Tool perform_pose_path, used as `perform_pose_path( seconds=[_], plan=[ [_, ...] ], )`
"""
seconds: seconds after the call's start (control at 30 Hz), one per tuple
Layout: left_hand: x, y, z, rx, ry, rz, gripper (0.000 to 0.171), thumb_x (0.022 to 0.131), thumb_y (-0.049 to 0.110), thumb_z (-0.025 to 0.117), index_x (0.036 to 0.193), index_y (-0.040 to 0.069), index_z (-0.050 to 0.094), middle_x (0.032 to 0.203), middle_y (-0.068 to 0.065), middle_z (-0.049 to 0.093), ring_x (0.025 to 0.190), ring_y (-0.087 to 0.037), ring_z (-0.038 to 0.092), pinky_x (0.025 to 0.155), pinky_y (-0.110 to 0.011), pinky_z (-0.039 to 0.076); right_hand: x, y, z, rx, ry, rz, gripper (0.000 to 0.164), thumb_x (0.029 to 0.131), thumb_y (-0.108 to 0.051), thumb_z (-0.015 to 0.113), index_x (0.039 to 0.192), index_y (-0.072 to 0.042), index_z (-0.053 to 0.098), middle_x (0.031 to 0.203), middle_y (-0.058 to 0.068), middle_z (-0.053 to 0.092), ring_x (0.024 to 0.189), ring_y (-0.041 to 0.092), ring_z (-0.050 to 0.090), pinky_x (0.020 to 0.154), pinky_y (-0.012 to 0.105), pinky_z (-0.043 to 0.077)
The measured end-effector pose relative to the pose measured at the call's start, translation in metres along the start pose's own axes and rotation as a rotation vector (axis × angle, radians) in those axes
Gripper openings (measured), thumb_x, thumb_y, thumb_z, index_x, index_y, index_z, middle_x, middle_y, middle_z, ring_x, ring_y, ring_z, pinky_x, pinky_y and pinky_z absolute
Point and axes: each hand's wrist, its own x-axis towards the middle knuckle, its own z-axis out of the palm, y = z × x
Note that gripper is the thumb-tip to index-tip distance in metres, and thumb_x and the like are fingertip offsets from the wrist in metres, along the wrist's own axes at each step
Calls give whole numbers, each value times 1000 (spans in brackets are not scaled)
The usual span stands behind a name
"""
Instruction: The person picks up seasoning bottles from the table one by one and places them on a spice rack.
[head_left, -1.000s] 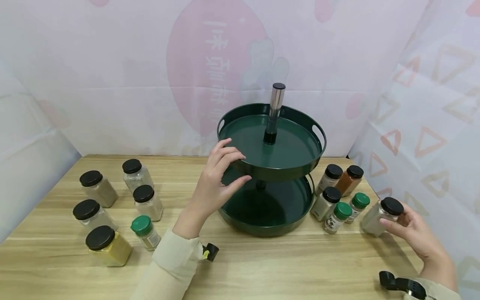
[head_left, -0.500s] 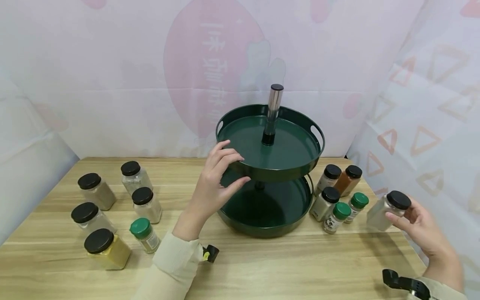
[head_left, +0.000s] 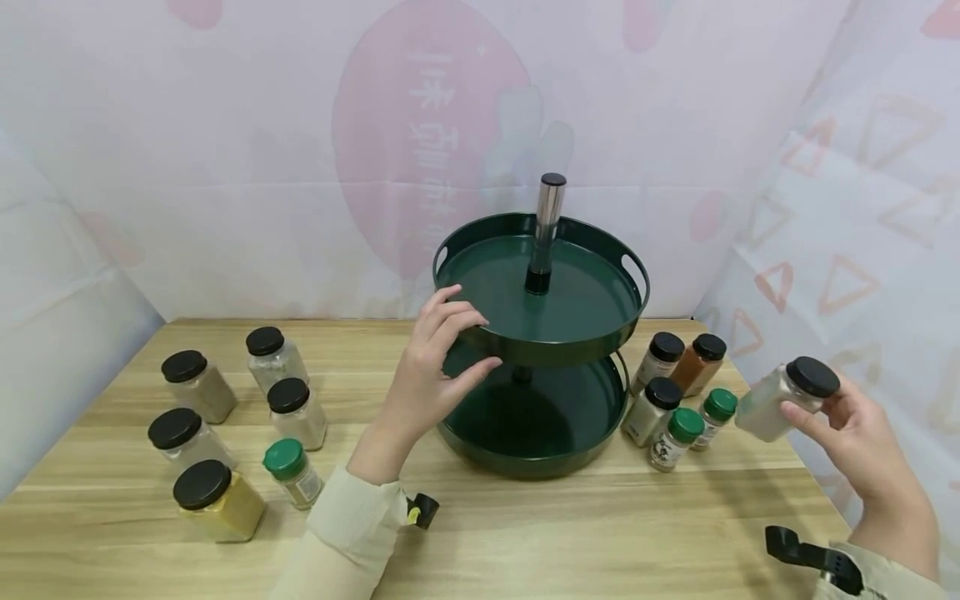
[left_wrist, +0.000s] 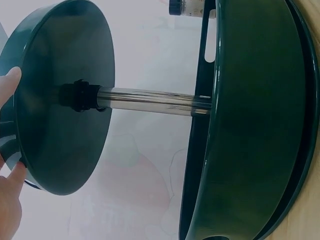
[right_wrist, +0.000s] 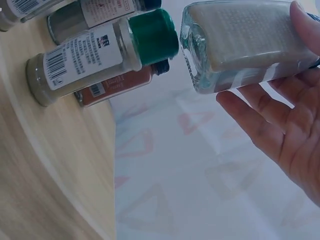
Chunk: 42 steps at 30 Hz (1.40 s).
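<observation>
A dark green two-tier tray with a metallic centre post stands on the wooden table. My left hand holds the upper tier's front-left rim, fingers over the edge and thumb below; the left wrist view shows fingertips at the upper tier. On the right, my right hand grips a clear square spice jar with a black lid and pale contents. The jar is raised off the table and tilted, its base toward the left. Beside it stands a green-capped spice bottle. Both tiers carry nothing visible.
Several spice jars stand at the right of the tray, including an orange-brown one and a green-capped one. At the left are several more, among them a yellow one and a green-capped one. Printed cloth hangs behind.
My right hand has lifted the spice jar off the table and tilted it, moving slightly up and right. My left hand stays at the upper tier's rim.
</observation>
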Motion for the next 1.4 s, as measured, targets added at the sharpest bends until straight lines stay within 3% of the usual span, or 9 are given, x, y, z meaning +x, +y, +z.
perform_pose_path(
  seconds=[0.3, 0.47, 0.67, 0.9, 1.2, 1.4],
  plan=[
    [0, 0, -1, 4, -5, -1, 45, 70, 14, 81, 108, 8, 59, 112, -7, 56, 130, -32, 36, 111, -41, 29, 12, -10, -1, 73, -22, -39, 55, 81, 20, 53, 132, 0, 45, 116, -12, 56, 105, -5, 52, 79, 3, 43],
    [0, 1, -1, 5, -3, 2, 45, 70, 14, 82, 108, 8, 59, 112, -7, 56, 131, -31, 36, 111, -42, 30, 24, -19, 2, 16, -32, -61, 51, 81, 19, 54, 129, 2, 47, 113, -11, 56, 100, -4, 54, 79, 5, 44],
    [1, 1, -1, 2, 2, 11, 45, 70, 14, 81, 108, 8, 59, 111, -8, 56, 130, -33, 36, 110, -43, 30, 43, -32, 7, 115, -93, -87, 49, 81, 21, 53, 126, 2, 48, 110, -7, 59, 99, -1, 57, 79, 6, 44],
    [0, 1, -1, 3, -3, 5, 45, 70, 14, 81, 108, 8, 59, 111, -8, 56, 129, -34, 36, 111, -42, 29, 67, -49, 16, -18, -134, -113, 53, 83, 16, 55, 132, 0, 45, 118, -14, 56, 107, -5, 53, 83, 4, 42],
    [1, 0, -2, 26, -4, 19, 44, 70, 16, 81, 108, 7, 60, 111, -7, 57, 124, -32, 40, 109, -39, 32, 99, -69, 27, 281, -173, -238, 47, 80, 22, 52, 123, 3, 51, 113, -2, 59, 104, 5, 56, 85, 9, 45],
    [0, -1, -2, 25, -6, 16, 44, 71, 17, 81, 109, 8, 59, 112, -8, 57, 124, -31, 40, 109, -39, 32, 118, -84, 32, 388, -152, -242, 44, 81, 20, 51, 122, 4, 51, 110, 3, 59, 102, 9, 57, 84, 12, 47]
  ],
)
